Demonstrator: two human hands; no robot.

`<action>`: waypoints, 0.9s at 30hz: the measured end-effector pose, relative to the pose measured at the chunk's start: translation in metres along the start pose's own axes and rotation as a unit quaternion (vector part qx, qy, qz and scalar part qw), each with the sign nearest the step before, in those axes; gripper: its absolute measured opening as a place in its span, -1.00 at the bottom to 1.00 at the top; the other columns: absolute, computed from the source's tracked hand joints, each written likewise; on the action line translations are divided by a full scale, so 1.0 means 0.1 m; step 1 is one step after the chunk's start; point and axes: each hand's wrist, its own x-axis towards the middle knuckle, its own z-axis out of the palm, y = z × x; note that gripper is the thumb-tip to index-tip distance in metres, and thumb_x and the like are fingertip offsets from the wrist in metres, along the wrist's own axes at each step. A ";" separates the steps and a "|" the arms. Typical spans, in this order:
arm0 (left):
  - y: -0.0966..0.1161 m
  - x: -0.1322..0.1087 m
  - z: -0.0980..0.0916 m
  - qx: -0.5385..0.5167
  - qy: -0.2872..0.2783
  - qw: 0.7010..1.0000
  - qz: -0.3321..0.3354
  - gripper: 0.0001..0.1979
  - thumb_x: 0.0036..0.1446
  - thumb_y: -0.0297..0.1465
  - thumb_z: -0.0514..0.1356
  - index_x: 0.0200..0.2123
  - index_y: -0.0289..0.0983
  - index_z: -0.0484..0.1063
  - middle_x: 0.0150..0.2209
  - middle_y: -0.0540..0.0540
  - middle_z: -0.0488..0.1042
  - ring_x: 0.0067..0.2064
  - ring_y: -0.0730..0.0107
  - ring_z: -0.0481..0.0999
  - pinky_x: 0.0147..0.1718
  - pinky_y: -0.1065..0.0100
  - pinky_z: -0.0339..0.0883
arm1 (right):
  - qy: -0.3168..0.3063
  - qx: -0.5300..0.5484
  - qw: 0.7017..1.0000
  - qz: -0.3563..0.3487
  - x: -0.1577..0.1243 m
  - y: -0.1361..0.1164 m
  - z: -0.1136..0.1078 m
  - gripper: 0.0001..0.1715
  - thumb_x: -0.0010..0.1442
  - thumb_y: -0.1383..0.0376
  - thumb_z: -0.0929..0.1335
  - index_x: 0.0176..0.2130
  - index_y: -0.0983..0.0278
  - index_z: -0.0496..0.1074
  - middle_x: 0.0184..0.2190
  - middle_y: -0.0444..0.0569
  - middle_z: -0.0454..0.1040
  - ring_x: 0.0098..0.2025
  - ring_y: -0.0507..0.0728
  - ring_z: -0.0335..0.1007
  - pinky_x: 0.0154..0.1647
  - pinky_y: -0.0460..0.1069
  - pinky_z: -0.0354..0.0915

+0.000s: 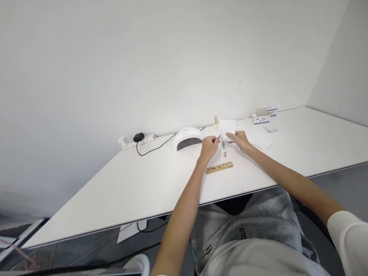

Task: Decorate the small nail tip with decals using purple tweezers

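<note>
My right hand (239,140) grips the lower right edge of a thin white sheet (227,125) with rows of small marks, tilted up off the table. At the sheet's lower left corner my left hand (209,147) is closed in a pinch. A small greyish sliver shows at its fingertips, too small to name. Just below the hands stand a small greenish piece (223,145) and a small shiny metallic piece (225,154). Nearer to me lies a yellowish strip (219,167) with several round dark and pale spots along it.
A white nail lamp (188,138) stands left of my hands. Behind them is a nail polish bottle (216,124). On the right are loose papers (262,140), a clear packet (270,129) and small boxes (261,117). A power strip (148,138) with a black adapter (138,137) lies by the wall.
</note>
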 end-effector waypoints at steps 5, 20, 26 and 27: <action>0.03 -0.01 -0.02 -0.011 0.007 1.000 0.002 -0.71 0.17 -0.38 0.03 -0.50 -0.29 0.46 -0.55 -0.01 0.42 -0.43 0.42 0.35 -0.37 0.38 0.17 | 0.015 0.007 1.000 0.005 0.05 0.01 -0.04 -0.82 0.05 0.29 0.45 -0.38 0.41 0.52 -0.30 0.07 0.58 -0.31 0.09 0.49 -0.37 -0.08 0.44; -0.05 0.02 0.02 -0.010 0.016 0.999 0.034 -0.75 0.22 -0.40 0.04 -0.26 -0.30 0.52 -0.33 -0.09 0.48 -0.27 0.36 0.43 -0.23 0.37 0.27 | 0.001 0.007 1.000 0.010 0.13 0.07 -0.08 -0.81 0.06 0.33 0.44 -0.30 0.42 0.55 -0.25 0.10 0.59 -0.30 0.09 0.50 -0.44 -0.10 0.43; -0.13 0.05 0.05 0.019 0.020 0.999 0.044 -0.74 0.23 -0.41 0.03 -0.23 -0.28 0.53 -0.34 -0.09 0.49 -0.30 0.37 0.43 -0.26 0.36 0.28 | 0.001 0.007 1.000 0.009 0.13 0.06 -0.09 -0.85 0.07 0.35 0.41 -0.32 0.40 0.54 -0.26 0.09 0.59 -0.29 0.10 0.50 -0.43 -0.09 0.43; -0.14 0.05 0.06 0.014 0.020 0.999 0.044 -0.76 0.22 -0.41 0.05 -0.21 -0.27 0.52 -0.31 -0.08 0.51 -0.29 0.38 0.43 -0.25 0.37 0.28 | -0.001 0.008 1.000 0.010 0.13 0.06 -0.09 -0.86 0.07 0.35 0.41 -0.33 0.40 0.54 -0.27 0.08 0.59 -0.28 0.10 0.50 -0.42 -0.09 0.43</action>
